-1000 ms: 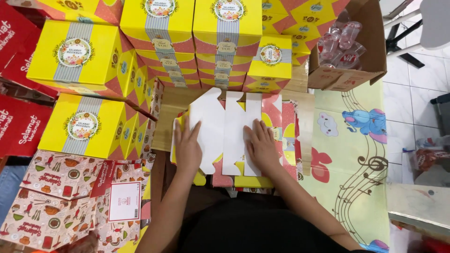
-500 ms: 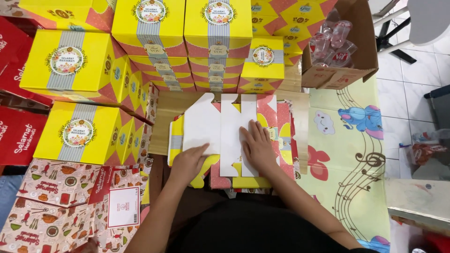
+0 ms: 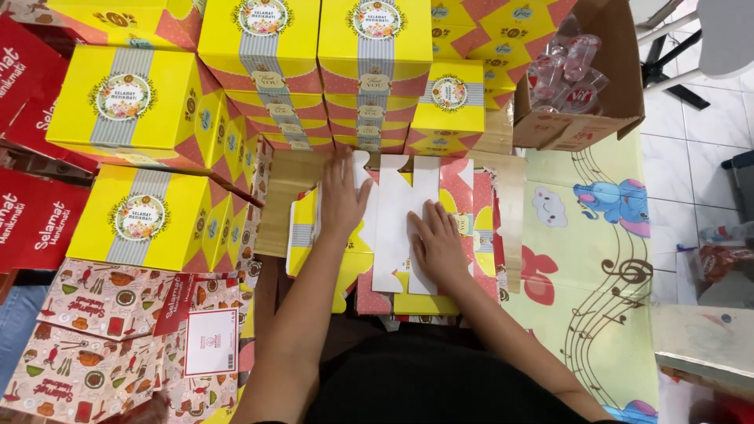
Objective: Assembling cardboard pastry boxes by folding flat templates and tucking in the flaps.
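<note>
A flat, unfolded cardboard box blank (image 3: 397, 228) lies white side up in front of me, on top of more yellow and red blanks (image 3: 471, 228). My left hand (image 3: 342, 196) rests palm down on its left flap, fingers spread and reaching toward the far edge. My right hand (image 3: 436, 243) presses flat on the lower right part of the white panel. Neither hand grips anything.
Assembled yellow boxes (image 3: 126, 98) are stacked at the left and back. Red boxes (image 3: 31, 212) and patterned flat boxes (image 3: 102, 338) lie at the left. A brown carton (image 3: 577, 78) with plastic cups stands at the back right on a cartoon play mat (image 3: 597, 259).
My left hand has moved up from the blank's lower left edge to its upper left flap. My right hand has stayed on the white panel.
</note>
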